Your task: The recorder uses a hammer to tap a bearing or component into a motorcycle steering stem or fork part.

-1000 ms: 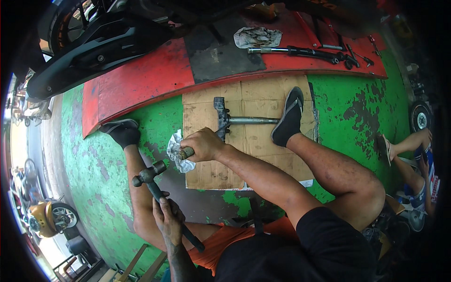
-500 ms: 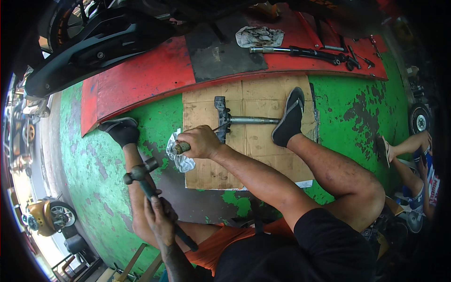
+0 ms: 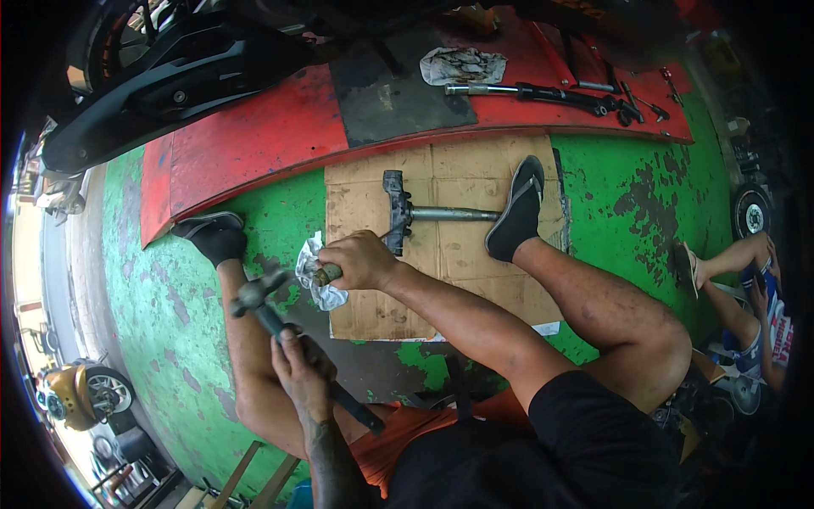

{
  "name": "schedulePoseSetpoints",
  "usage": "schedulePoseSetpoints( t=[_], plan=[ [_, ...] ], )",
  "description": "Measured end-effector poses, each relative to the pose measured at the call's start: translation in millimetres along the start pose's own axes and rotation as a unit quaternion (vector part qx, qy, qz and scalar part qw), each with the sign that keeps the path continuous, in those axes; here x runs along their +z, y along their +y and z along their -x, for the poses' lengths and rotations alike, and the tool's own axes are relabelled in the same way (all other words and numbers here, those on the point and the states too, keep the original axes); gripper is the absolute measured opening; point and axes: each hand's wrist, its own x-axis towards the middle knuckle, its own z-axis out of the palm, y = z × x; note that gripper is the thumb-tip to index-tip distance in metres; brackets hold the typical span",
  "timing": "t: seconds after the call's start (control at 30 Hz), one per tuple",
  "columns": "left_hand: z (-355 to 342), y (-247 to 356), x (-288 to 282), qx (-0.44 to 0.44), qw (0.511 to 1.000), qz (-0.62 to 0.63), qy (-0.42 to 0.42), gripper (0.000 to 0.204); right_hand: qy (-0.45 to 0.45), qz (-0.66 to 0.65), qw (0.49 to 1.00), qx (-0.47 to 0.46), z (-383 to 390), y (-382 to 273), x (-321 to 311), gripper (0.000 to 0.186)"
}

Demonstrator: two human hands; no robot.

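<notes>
My left hand [image 3: 301,373] is closed around the dark handle of a ball-peen hammer [image 3: 254,293], its head slightly blurred. My right hand [image 3: 363,257] grips a short, worn metal tool [image 3: 326,274] above a crumpled white rag [image 3: 326,298]. Beyond that hand, a fork steering stem with a dark clamp [image 3: 451,214] lies on flattened cardboard [image 3: 428,310], its shaft reaching to my sandaled right foot [image 3: 517,220].
A red platform [image 3: 246,144] under a motorcycle [image 3: 170,85] spans the back, bearing a fork tube [image 3: 551,97], tools and a dirty rag [image 3: 462,66]. Another person's legs [image 3: 729,263] show at the right, near a wheel [image 3: 753,210]. A yellow scooter [image 3: 72,399] stands at the left.
The hammer in my left hand swung a little leftward, then rose, its head now higher than in both earlier frames. My right hand keeps its grip in nearly the same place.
</notes>
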Motion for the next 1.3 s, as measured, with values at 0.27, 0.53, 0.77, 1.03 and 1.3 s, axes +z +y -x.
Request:
schedulePoseSetpoints(
  t=[0.27,0.53,0.77,1.03,1.3],
  plan=[
    [19.0,33.6,-51.0,0.084,0.991,0.007,0.107,0.027,0.023,-0.033,0.998,0.039,-19.9,-25.5,-23.6,0.024],
    [26.1,29.0,-34.5,0.064,0.995,-0.018,0.080,0.028,0.024,-0.253,0.953,0.165,-82.9,32.3,-109.4,0.030],
    [15.2,26.7,-27.7,0.043,0.998,-0.026,0.031,0.026,-0.028,-0.299,0.925,0.234,-95.1,69.1,-98.4,0.042],
    [-5.9,43.6,-12.5,0.051,0.998,-0.038,0.017,0.025,-0.080,-0.262,0.936,0.220,-97.5,77.7,-89.6,0.041],
    [-40.5,68.7,11.7,0.095,0.990,-0.101,-0.022,0.030,-0.069,-0.255,0.943,0.205,-102.6,89.6,-90.9,0.043]
  ],
)
